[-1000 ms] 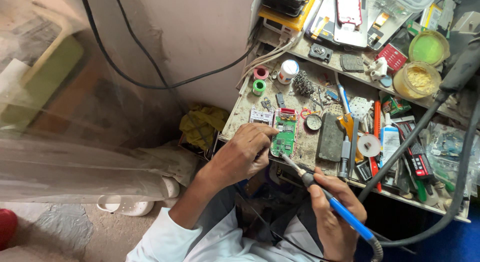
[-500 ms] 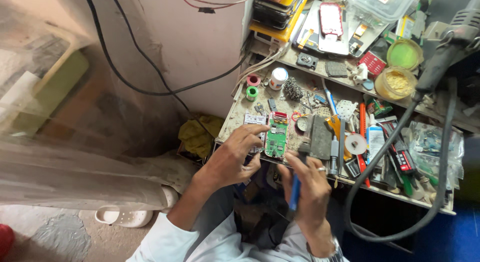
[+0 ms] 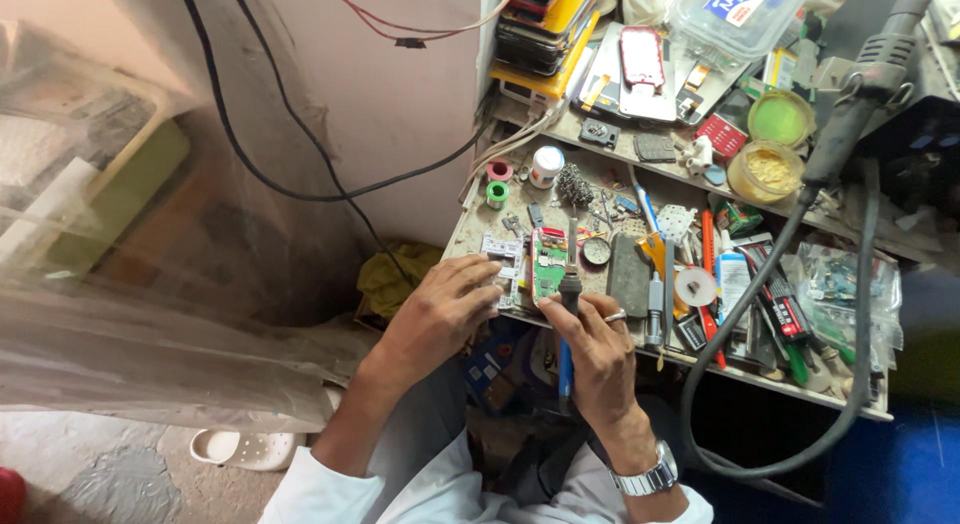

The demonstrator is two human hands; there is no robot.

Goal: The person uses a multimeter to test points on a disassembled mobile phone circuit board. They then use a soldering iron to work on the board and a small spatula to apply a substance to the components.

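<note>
Right at the near edge of the tabletop (image 3: pixel 600 179) lies a small green circuit board (image 3: pixel 549 264), flat, long side running away from the person. Left hand (image 3: pixel 440 312) sits just left of it, fingers curled over the tabletop edge and pressing on a pale flat part (image 3: pixel 503 259) that touches the board's left side; whether those fingers also pinch the board itself is not clear. Right hand (image 3: pixel 598 352) is just below and right of the board, closed around a soldering iron (image 3: pixel 567 329) with a blue handle and dark collar. The iron points up toward the board's lower end, tip at or just over it; actual contact is too small to tell. The handle's lower part runs down behind the fingers toward the lap. A ring shows on one right finger and a metal wristwatch (image 3: pixel 645 476) on that wrist.

Just right of the board: a round dial-like piece (image 3: pixel 597 250), then a dark grey rectangular block (image 3: pixel 629 274). Further right is a dense clutter of tools, tape and screwdrivers, hard to separate. Behind the board stand a white jar (image 3: pixel 547 166), a green spool (image 3: pixel 497 194) and a pink spool (image 3: pixel 499 171). A thick black hose (image 3: pixel 775 274) loops across the right side, covering part of the clutter. A stack of phones (image 3: pixel 545 39) is cut off at the top edge. The lap area under the hands is dark and unreadable.
</note>
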